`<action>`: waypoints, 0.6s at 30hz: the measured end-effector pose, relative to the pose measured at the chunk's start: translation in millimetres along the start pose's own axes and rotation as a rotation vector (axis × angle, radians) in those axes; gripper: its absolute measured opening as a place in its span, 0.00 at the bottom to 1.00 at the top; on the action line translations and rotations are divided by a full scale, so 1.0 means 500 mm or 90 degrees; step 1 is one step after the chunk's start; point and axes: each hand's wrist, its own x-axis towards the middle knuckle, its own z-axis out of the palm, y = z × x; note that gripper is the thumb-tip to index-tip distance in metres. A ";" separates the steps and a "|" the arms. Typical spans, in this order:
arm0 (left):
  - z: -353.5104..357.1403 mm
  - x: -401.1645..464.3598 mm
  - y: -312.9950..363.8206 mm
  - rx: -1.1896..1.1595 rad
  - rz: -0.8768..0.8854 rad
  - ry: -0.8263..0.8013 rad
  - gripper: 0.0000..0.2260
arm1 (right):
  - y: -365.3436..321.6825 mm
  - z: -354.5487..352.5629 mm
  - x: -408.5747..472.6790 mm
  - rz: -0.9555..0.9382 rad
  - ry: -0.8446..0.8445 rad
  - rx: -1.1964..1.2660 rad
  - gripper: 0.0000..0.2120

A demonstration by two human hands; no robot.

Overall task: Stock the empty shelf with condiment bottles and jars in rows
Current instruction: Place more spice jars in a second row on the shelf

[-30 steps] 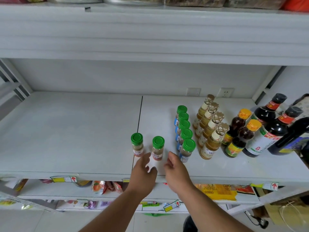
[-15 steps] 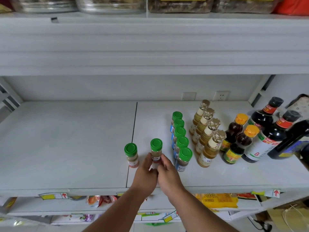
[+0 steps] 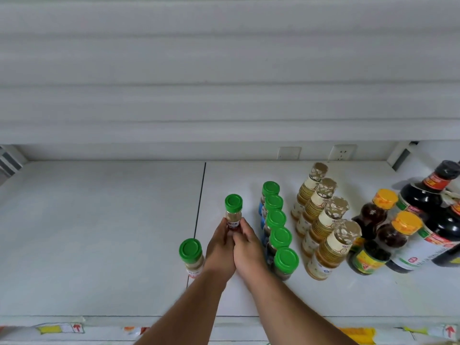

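A green-capped spice jar [image 3: 233, 210] with a red label stands upright on the white shelf [image 3: 99, 232], deep in from the front edge. My left hand [image 3: 220, 247] and my right hand [image 3: 247, 247] hold its lower part from both sides, fingers curled round it. A second green-capped spice jar [image 3: 191, 255] stands alone to the left, nearer the front. To the right runs a row of several green-capped jars [image 3: 276, 220].
Further right stand a row of yellow bottles with clear caps [image 3: 323, 220], brown bottles with orange caps [image 3: 388, 220] and large dark soy sauce bottles [image 3: 433, 192]. A dark seam [image 3: 200, 207] divides the shelf. Price tags [image 3: 59, 328] line the front edge.
Both hands closed round the middle spice jar and pushed it back along the shelf, beside the green-capped row. The camera moved closer and tilted down.
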 end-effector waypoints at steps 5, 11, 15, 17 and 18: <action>0.005 0.017 0.009 -0.051 -0.009 0.007 0.18 | -0.006 0.004 0.018 -0.006 0.004 0.025 0.24; 0.012 0.039 0.017 -0.079 -0.027 0.013 0.19 | -0.004 0.015 0.049 0.000 0.006 0.062 0.24; 0.014 0.046 0.019 -0.076 -0.023 0.010 0.20 | -0.009 0.017 0.059 -0.010 -0.003 0.066 0.23; 0.014 0.049 0.016 -0.080 -0.024 0.014 0.20 | -0.012 0.016 0.058 -0.018 -0.004 0.055 0.23; 0.014 0.048 0.018 -0.086 -0.023 0.016 0.20 | -0.013 0.015 0.055 -0.016 -0.002 0.055 0.24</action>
